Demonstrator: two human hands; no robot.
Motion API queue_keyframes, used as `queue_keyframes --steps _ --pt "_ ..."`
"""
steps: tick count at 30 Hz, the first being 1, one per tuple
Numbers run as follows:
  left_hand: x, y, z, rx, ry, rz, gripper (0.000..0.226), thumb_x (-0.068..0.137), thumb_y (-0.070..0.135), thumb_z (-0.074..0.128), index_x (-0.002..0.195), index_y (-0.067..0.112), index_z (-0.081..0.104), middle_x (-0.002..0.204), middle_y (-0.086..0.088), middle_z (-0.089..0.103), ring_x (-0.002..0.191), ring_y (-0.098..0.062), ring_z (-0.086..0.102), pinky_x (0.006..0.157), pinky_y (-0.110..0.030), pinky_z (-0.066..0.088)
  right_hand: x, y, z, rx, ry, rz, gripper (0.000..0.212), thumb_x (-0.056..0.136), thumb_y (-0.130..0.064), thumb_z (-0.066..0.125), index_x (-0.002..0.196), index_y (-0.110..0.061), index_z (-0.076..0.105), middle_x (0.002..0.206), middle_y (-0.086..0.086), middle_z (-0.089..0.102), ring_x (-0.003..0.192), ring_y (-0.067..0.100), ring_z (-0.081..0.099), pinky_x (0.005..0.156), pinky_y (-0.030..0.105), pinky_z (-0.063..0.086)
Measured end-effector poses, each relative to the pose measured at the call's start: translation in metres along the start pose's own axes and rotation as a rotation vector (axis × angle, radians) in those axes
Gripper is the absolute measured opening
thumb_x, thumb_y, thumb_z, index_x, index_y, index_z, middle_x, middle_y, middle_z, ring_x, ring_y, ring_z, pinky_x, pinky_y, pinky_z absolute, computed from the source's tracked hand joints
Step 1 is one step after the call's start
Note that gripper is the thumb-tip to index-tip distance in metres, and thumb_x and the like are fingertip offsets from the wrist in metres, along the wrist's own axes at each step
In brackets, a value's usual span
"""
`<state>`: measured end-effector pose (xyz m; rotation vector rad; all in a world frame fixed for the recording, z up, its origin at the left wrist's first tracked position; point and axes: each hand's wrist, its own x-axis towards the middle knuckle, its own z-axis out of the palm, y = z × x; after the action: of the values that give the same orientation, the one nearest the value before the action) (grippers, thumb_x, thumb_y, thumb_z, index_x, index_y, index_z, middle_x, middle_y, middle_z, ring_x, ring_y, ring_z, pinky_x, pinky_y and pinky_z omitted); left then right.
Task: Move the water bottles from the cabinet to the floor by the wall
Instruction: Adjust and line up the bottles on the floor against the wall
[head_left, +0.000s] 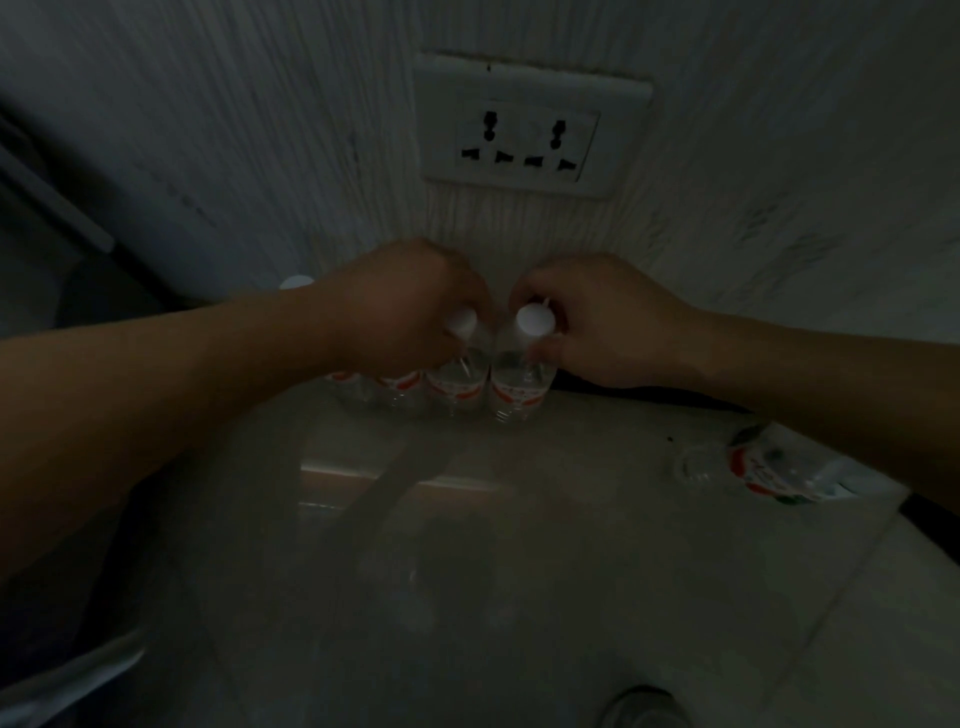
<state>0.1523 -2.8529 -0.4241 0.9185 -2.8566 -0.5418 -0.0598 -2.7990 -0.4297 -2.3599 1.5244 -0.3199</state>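
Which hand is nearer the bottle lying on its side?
Right. The right hand holds the end upright bottle, nearest the lying bottle; the left hand holds the next bottle, farther away.

A row of bottles (400, 389) stands on the floor (519, 545) against the wall (260, 130), under the socket (530, 130). The right hand (608, 322) holds the end bottle (522, 387) at the right; the left hand (405, 306) holds the next bottle (457, 382), just beside it. Far right — a lying bottle (769, 467), well apart.

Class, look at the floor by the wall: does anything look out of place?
Yes: one clear plastic water bottle with a red label lies on its side at right, apart from the upright row.
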Motion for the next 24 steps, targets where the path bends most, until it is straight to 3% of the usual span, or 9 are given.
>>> queue_keyframes --steps 5,9,13,19,21,24 --pt "0.0013 0.0 0.0005 0.004 0.033 -0.007 0.032 0.077 0.021 0.072 0.11 0.022 0.069 0.103 0.001 0.067 0.088 -0.013 0.057 0.07 -0.02 0.029 0.0001 0.0013 0.0014 0.005 0.005 0.006 0.022 0.076 -0.024 0.07 0.097 -0.017 0.068 0.09 -0.004 0.067 0.077 0.004 0.053 0.063 0.02 0.036" --pt "0.0019 -0.0015 0.0013 -0.005 0.048 0.004 0.027 0.08 0.022 0.069 0.107 0.02 0.071 0.101 0.0 0.068 0.08 -0.006 0.047 0.063 -0.02 0.028 0.0006 0.0022 -0.0001 0.001 -0.015 0.026 0.024 0.075 -0.023 0.07 0.099 -0.021 0.067 0.086 -0.015 0.059 0.075 0.0 0.051 0.06 0.005 0.034" --pt "0.0005 -0.0008 0.0007 -0.015 0.048 0.027 0.027 0.078 0.026 0.066 0.103 0.02 0.072 0.098 -0.002 0.069 0.083 -0.017 0.061 0.07 -0.02 0.031 0.0001 0.0022 -0.0006 0.006 -0.021 0.017 0.023 0.075 -0.021 0.07 0.098 -0.018 0.067 0.086 -0.012 0.06 0.075 0.001 0.051 0.061 0.004 0.034" --pt "0.0015 0.001 0.0021 -0.011 0.062 0.014 0.03 0.077 0.021 0.074 0.107 0.019 0.07 0.102 -0.001 0.069 0.09 -0.019 0.062 0.07 -0.019 0.029 -0.0022 0.0044 0.0012 0.011 -0.003 0.015 0.025 0.075 -0.021 0.071 0.1 -0.019 0.067 0.088 -0.013 0.058 0.077 0.0 0.05 0.062 0.002 0.032" --pt "0.0019 0.0 0.0025 -0.031 0.059 0.005 0.031 0.076 0.021 0.074 0.107 0.019 0.07 0.103 -0.001 0.068 0.091 -0.018 0.061 0.071 -0.019 0.03 -0.0019 0.0045 0.0025 0.02 -0.001 0.007 0.025 0.076 -0.021 0.071 0.1 -0.017 0.066 0.089 -0.011 0.058 0.078 0.002 0.051 0.063 0.006 0.033" --pt "0.0017 -0.0012 0.0033 -0.041 0.058 -0.003 0.032 0.075 0.021 0.076 0.107 0.018 0.07 0.103 -0.001 0.068 0.092 -0.018 0.061 0.072 -0.019 0.031 -0.0015 0.0055 0.0052 -0.011 -0.028 0.006 0.034 0.072 -0.023 0.073 0.105 -0.016 0.065 0.097 -0.001 0.062 0.085 0.012 0.054 0.066 0.021 0.032"
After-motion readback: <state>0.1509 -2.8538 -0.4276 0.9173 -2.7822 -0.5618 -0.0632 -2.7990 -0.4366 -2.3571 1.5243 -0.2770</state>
